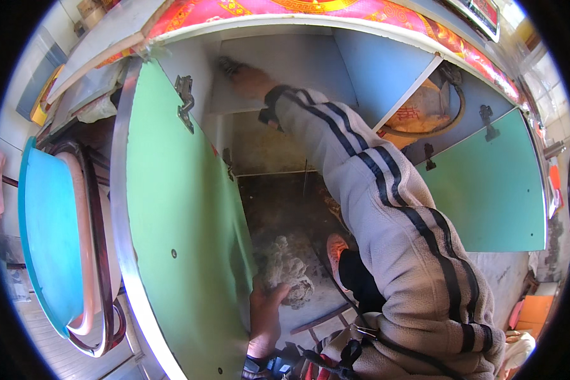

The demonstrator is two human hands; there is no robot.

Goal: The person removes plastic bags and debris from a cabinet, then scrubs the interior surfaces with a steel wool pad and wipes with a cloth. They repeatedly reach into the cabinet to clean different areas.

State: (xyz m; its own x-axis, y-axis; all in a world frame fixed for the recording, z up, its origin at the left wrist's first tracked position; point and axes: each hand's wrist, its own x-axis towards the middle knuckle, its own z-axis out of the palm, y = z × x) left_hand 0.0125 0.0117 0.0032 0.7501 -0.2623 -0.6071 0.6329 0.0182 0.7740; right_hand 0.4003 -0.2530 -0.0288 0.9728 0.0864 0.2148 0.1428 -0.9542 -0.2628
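Observation:
My left hand (265, 313), low in the view, grips a crumpled grey-white cloth (287, 273), thumb across its lower part. It is beside the inner edge of a green cabinet door (180, 228). Across the view, my right arm in a striped fleece sleeve (361, 152) reaches deep into the open cabinet. My right hand (254, 81) is blurred, up against the grey-blue inner panel (294, 61). At its fingertips is a small dark object (228, 65), too blurred to name. Part of that hand's fingers is hidden.
A second green door (489, 190) stands open at right. Beside the dividing panel are an orange bag (418, 114) with writing and a curved hose (460, 107). Blue and pink basins (52, 232) stand left of the near door. A dark cord (330, 275) hangs beside my orange shoe (336, 259).

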